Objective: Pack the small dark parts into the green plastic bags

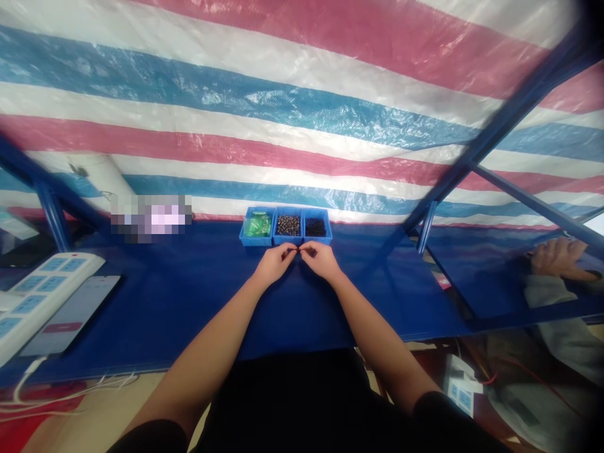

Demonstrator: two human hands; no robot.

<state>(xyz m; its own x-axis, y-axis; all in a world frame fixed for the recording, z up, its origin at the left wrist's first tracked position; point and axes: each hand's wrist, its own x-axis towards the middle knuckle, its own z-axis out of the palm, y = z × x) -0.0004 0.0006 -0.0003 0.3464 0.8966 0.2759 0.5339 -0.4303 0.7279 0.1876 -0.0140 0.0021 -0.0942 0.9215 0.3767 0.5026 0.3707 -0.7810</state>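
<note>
My left hand [274, 263] and my right hand [321, 258] meet fingertip to fingertip over the front edge of the bins. Both are closed in a pinch; whatever sits between the fingertips is too small to make out. Just beyond them three blue bins stand side by side. Green and clear pieces [258, 224] fill the left bin [256, 241]. Small brassy metal parts [288, 224] lie in the middle bin [287, 239]. The right bin [325, 239] holds small black parts [315, 227].
A white power strip [51, 283] and a phone [75, 314] with a cable lie at the left of the blue table [302, 314]. Blue metal frame bars [427, 229] rise at both sides. Striped sheeting [283, 107] hangs behind. Another person's hands [559, 257] show at far right.
</note>
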